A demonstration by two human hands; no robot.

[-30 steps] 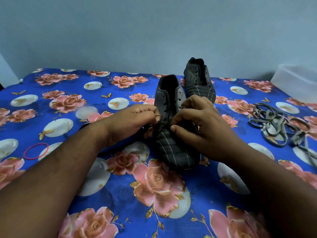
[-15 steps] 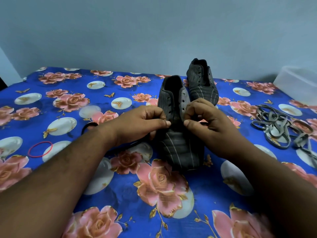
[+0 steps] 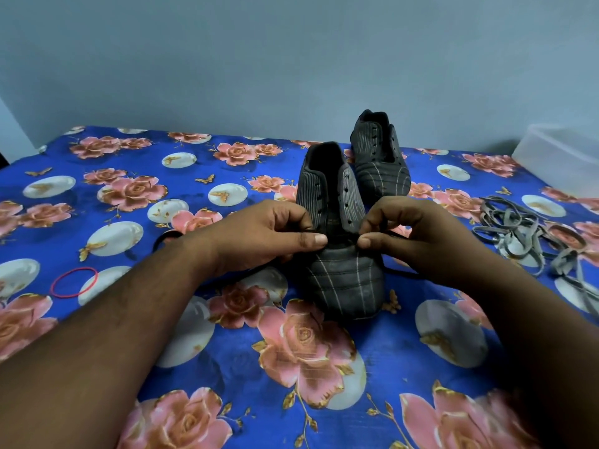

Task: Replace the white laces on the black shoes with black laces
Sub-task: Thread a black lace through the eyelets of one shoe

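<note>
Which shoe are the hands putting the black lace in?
The nearer shoe, right between both hands. The other shoe stands behind it, untouched, with bare eyelets.

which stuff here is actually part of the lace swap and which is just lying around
Part of the job:
- near shoe, worked on by both hands
- black lace, pinched by left hand and right hand
- far shoe, no laces in it
- pale removed laces, heaped at right

Just lying about:
- red rubber band
- clear plastic tub
- floral cloth
</note>
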